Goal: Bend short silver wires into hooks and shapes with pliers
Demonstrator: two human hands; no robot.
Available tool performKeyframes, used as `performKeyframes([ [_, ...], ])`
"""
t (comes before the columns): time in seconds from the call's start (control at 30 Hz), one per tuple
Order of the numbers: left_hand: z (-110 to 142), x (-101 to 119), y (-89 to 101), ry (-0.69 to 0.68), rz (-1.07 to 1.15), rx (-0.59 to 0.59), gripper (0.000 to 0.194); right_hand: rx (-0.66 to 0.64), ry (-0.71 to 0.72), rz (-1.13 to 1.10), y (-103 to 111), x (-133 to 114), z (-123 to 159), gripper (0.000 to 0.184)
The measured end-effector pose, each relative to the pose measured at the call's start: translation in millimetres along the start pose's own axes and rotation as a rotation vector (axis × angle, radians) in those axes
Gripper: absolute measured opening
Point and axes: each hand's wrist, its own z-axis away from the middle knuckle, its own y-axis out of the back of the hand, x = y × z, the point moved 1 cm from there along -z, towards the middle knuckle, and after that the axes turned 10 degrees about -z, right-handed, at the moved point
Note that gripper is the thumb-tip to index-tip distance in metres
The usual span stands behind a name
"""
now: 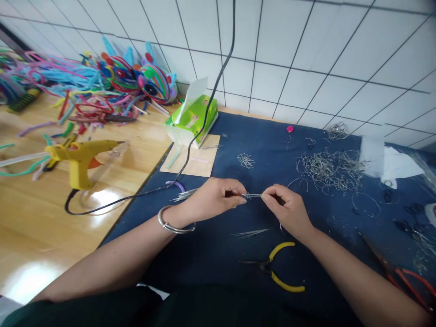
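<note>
My left hand, with a silver bangle on its wrist, pinches one end of a few thin metal wires. The other end of these wires is pinched by my right hand, so they span the short gap between my fingertips. Beneath my left hand a bundle of straight wires lies on the dark blue cloth. Several loose straight wires rest below my hands. Nearer to me are yellow-handled pliers, their jaws toward the left. A small pile of bent wires sits just beyond my fingers.
A large heap of bent wires lies at the right, with orange-handled scissors nearer. On the wooden table are a yellow glue gun and colourful pipe cleaners. A black cord hangs before a green tissue pack.
</note>
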Motion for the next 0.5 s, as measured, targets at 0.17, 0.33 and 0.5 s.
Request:
performKeyframes([
  [0.17, 3.7, 1.9, 1.8, -0.157, -0.287, 0.006, 0.019, -0.17, -0.012, 0.073, 5.8, -9.7, -3.0, 0.015],
  [0.33, 9.6, 4.6, 7.1, -0.191, -0.44, -0.03, 0.02, -0.147, 0.021, 0.115, 4.4, -14.3, -1.7, 0.014],
  [0.5, 13.1, 11.5, 8.6, -0.194, -0.482, -0.006, 0.024, -0.169, -0.022, 0.102, -0.3, -18.0, 2.3, 0.012],
])
